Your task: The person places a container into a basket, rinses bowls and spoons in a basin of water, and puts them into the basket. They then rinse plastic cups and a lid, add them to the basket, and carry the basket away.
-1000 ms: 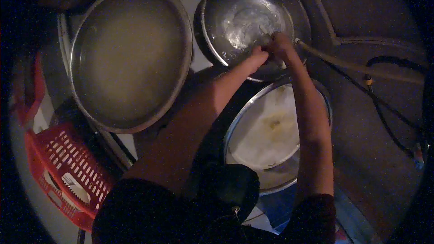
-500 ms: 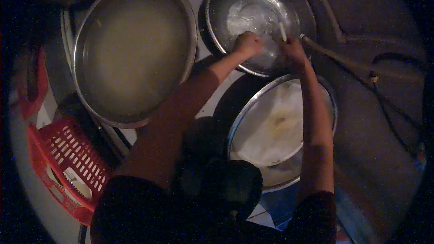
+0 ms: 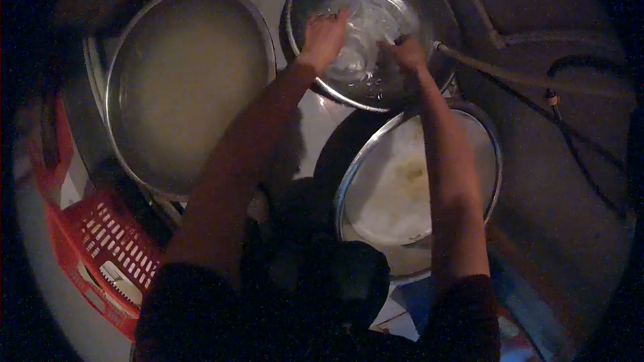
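Note:
Both hands are over a round metal basin (image 3: 376, 104) of water at the top centre. My left hand (image 3: 325, 37) is at the basin's left side, fingers apart, with nothing visible in it. On the right side my right hand (image 3: 408, 52) is closed, its fingers curled downward; what it holds, if anything, is too dark and small to make out. Rippled, splashing water (image 3: 372, 27) lies between the two hands.
A large metal basin (image 3: 109, 117) of cloudy liquid stands at left. Below my right forearm is another basin (image 3: 340, 211) with a pale round item (image 3: 389, 194) inside. A red basket (image 3: 87, 228) sits lower left. A hose (image 3: 496, 70) runs at right.
My left hand has moved up and left and its fingers have spread. My right hand has moved left and slightly up. The pale stick by it no longer shows, and the water is more disturbed.

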The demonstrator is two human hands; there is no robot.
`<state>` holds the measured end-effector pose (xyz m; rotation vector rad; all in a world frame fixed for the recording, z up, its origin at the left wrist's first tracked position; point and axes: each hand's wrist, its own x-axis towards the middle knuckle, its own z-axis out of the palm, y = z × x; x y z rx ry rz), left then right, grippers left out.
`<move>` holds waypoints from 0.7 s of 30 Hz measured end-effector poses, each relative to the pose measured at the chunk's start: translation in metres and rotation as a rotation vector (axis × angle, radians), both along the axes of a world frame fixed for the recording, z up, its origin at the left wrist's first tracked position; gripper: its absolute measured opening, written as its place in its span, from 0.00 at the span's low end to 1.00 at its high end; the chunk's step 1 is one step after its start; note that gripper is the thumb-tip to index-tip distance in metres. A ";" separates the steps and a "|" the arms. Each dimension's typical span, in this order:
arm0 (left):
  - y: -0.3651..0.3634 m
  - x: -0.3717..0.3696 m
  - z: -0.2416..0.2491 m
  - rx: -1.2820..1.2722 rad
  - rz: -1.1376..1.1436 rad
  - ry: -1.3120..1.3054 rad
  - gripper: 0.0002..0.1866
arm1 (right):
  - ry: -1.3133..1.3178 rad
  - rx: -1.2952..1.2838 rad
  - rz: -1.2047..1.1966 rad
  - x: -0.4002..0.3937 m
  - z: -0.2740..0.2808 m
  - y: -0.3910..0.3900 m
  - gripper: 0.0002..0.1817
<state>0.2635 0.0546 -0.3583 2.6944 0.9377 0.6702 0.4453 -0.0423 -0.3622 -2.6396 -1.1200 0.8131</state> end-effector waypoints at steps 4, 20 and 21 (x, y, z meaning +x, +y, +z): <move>0.011 0.013 -0.034 -0.069 -0.025 0.342 0.13 | 0.183 0.335 -0.424 0.001 -0.045 -0.005 0.32; 0.059 0.035 0.013 -1.111 0.088 -0.436 0.15 | -1.021 0.681 0.482 0.005 0.114 -0.001 0.10; 0.054 0.031 0.032 -1.076 0.111 -0.541 0.15 | -1.017 0.693 0.483 0.004 0.132 0.001 0.10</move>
